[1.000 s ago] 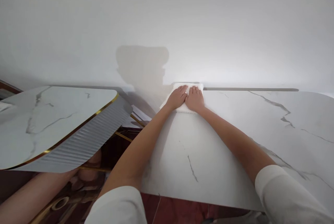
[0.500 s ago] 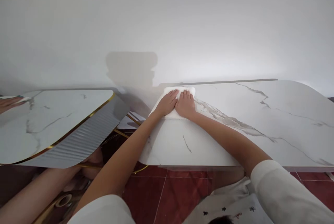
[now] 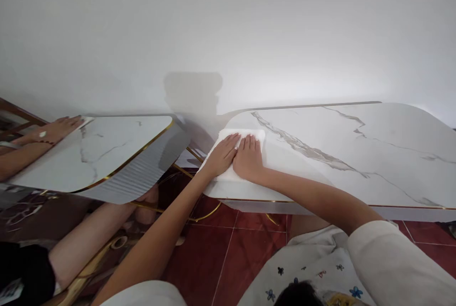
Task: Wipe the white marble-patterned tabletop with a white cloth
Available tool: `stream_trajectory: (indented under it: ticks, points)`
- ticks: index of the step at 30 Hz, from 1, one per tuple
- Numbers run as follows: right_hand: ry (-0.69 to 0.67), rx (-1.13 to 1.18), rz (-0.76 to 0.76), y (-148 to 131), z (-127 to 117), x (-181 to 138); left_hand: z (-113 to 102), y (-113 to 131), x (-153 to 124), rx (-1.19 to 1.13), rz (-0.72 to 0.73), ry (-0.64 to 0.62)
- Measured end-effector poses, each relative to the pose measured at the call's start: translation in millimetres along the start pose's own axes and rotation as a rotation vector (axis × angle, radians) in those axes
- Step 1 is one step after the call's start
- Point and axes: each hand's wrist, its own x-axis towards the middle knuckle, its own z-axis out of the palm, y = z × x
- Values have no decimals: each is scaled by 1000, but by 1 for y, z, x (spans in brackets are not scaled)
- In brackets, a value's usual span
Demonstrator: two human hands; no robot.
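Observation:
A folded white cloth [image 3: 223, 173] lies on the left end of a white marble-patterned table top [image 3: 320, 128]. My left hand [image 3: 223, 155] rests flat on the cloth, fingers stretched forward. Beside it, my right hand [image 3: 248, 156] also presses flat on the cloth, its thumb side touching the left hand. Grey-brown veining runs across the surface to the right of the hands. Parts of the cloth are hidden beneath both hands.
To the left stands a second marble-patterned table [image 3: 117, 142] with gold trim, where another person's hands [image 3: 59, 130] rest near a white cloth. That person's leg [image 3: 92, 237] and a tape roll [image 3: 118, 242] are below. A pale wall [image 3: 285, 35] rises behind both tables.
Both my hands and the cloth have moved toward me, to the table's near left part. The camera view has shifted, showing more of the left table and the other person's hands.

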Motion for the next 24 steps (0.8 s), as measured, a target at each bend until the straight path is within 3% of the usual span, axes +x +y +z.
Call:
stream_trajectory:
  ticks: [7,13,18,24]
  points:
    - [-24,10,-65,-7,-2,-29,-5,21,-31,45,-25,13]
    - [-41,1,-101,6,-14,-51,-2,48,-37,72,-55,3]
    - [-54,-16,-102,19,-21,-53,7,56,-25,84,-87,-9]
    - [-33,-68,-90,39,-19,-21,16,41,17,60,-69,-1]
